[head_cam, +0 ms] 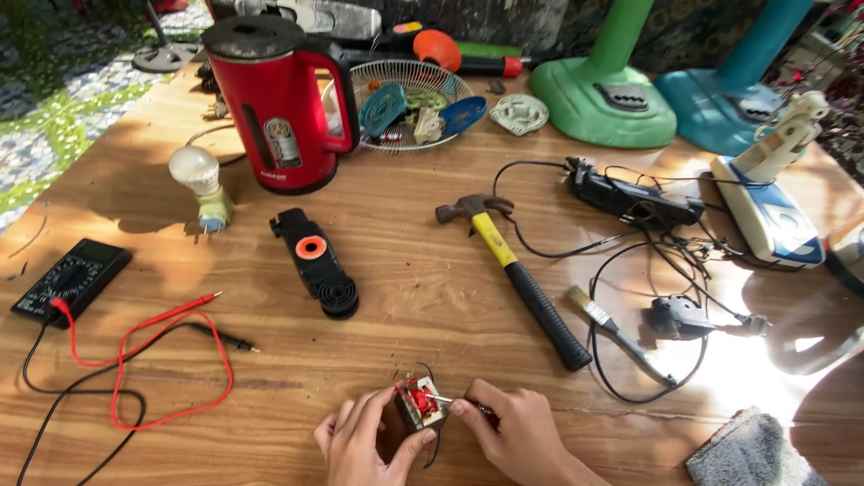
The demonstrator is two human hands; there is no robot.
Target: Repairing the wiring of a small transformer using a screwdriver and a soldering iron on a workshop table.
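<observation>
Head view shows 2 hands low on a wooden table (432,270). 1 small transformer (418,402) with red wire sits between them, well below the hammer (522,274). The left hand (360,445) wraps its fingers around the transformer's left side and holds it. The right hand (517,432) touches the right side and pinches 1 thin metal tool (441,399), with its tip on the transformer. I count 1 hammer with a yellow and black handle, in the middle of the table. Left of the hammer lie 1 black part with an orange ring (317,263), 1 white light bulb (202,184) and 1 black meter (70,279) with 1 red lead and 1 black lead. Up and left of the hammer stands 1 red kettle (274,103); a small pale label is on its front, too small to read. Above the hammer is 1 wire basket (409,103) full of little parts. Up and right stand 2 fan bases, 1 green (601,103) and 1 teal (729,99). Right of the hammer lie 1 small brush (616,333), 1 black plug (679,317) and 1 white and blue iron (769,211). Low and right is 1 grey cloth (747,450).
</observation>
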